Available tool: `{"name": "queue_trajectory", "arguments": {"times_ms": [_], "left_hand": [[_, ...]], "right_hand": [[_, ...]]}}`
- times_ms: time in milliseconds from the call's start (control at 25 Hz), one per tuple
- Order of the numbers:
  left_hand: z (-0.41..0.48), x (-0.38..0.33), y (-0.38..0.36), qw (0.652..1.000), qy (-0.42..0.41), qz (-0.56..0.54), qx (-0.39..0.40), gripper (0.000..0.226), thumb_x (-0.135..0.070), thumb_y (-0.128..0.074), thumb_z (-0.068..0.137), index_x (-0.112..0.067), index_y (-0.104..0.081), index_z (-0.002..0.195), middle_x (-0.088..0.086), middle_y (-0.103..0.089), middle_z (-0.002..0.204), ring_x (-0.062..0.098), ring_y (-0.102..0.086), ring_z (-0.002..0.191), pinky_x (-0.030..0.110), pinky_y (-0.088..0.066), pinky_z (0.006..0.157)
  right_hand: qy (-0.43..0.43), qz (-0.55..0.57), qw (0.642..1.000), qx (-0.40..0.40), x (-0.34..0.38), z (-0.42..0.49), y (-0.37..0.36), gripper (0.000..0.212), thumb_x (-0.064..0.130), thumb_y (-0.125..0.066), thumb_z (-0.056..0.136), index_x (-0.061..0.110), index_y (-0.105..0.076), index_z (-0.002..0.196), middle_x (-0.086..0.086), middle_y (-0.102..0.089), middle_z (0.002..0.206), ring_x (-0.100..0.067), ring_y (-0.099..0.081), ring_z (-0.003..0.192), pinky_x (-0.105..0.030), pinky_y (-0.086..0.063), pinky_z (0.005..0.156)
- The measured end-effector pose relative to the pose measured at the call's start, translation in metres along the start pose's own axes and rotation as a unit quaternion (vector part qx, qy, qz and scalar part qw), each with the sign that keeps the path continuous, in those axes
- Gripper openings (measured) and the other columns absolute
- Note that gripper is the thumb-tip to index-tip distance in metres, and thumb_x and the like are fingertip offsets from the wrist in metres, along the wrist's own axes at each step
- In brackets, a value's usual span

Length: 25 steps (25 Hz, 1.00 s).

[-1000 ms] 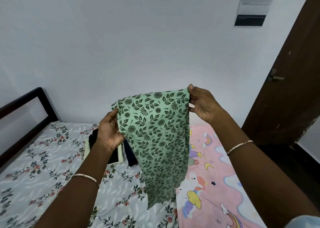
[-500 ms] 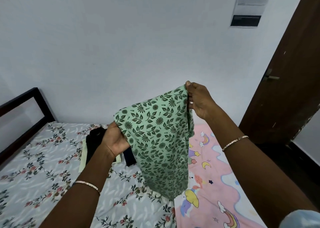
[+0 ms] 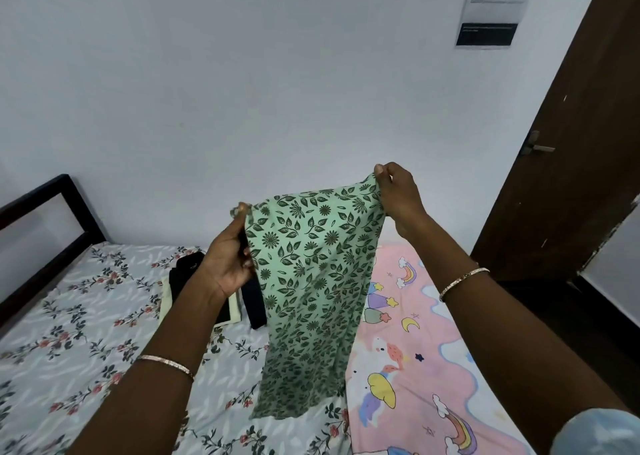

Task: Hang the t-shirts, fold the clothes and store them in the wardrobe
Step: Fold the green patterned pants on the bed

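faced a pale wall and a dark door, above a bed with a floral sheet and a pink rainbow sheet side by side. held a green leaf-print garment up in the air over both sheets, with the lower end close above them. gripped its top left edge in the left hand, pinched the top right corner in the right hand. saw a small folded dark pile on the floral sheet, just behind the left hand. risked, probably, a slipped pinch from limp cloth, or a skewed fold from uneven corners.
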<state>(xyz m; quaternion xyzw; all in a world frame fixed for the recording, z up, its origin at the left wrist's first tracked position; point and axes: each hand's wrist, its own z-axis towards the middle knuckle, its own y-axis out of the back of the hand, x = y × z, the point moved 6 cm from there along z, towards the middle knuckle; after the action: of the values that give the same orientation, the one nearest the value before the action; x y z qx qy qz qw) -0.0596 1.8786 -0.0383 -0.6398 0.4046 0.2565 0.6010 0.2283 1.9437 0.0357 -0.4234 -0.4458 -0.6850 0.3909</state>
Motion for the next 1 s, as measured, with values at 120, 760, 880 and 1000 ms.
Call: {"name": "queue_trajectory", "arguments": {"times_ms": [120,760,880,1000], "left_hand": [[0.005,-0.004,0.002,0.998,-0.013,0.043,-0.041,0.045,-0.049,-0.06,0.091,-0.009,-0.066,0.111,-0.002,-0.066,0.064,0.007,-0.051,0.044,0.022,-0.048,0.042],[-0.006,-0.003,-0.009,0.999,-0.002,-0.03,0.009,0.011,-0.002,-0.05,0.094,-0.005,-0.059,0.09,0.008,-0.065,0.085,0.02,-0.069,0.071,0.035,-0.06,0.062],[-0.007,0.005,-0.001,0.998,-0.003,-0.044,-0.04,0.02,0.015,-0.041,0.092,0.0,-0.054,0.092,0.01,-0.066,0.075,0.016,-0.068,0.061,0.025,-0.057,0.053],[0.0,0.038,0.016,0.987,0.035,-0.046,-0.148,0.022,0.009,-0.043,0.098,0.009,-0.052,0.119,0.023,-0.073,0.095,0.027,-0.074,0.08,0.035,-0.062,0.065]], "right_hand": [[0.002,-0.021,1.0,-0.005,-0.006,0.001,0.0,0.032,0.037,-0.043,0.105,0.017,-0.047,0.08,0.002,-0.048,0.077,-0.02,-0.042,0.076,-0.031,-0.034,0.068],[-0.172,0.319,0.93,0.064,-0.005,-0.009,-0.014,0.023,0.025,-0.045,0.107,0.008,-0.059,0.098,-0.011,-0.069,0.098,-0.02,-0.071,0.084,-0.04,-0.06,0.084],[-0.196,0.391,0.897,0.055,0.004,-0.014,-0.013,0.019,0.017,-0.045,0.107,0.008,-0.059,0.097,-0.005,-0.069,0.085,-0.014,-0.071,0.071,-0.034,-0.063,0.07],[-0.215,0.415,0.882,0.062,0.009,-0.022,-0.021,0.016,0.014,-0.045,0.107,0.007,-0.058,0.1,-0.007,-0.067,0.089,-0.016,-0.072,0.068,-0.037,-0.063,0.063]]}}
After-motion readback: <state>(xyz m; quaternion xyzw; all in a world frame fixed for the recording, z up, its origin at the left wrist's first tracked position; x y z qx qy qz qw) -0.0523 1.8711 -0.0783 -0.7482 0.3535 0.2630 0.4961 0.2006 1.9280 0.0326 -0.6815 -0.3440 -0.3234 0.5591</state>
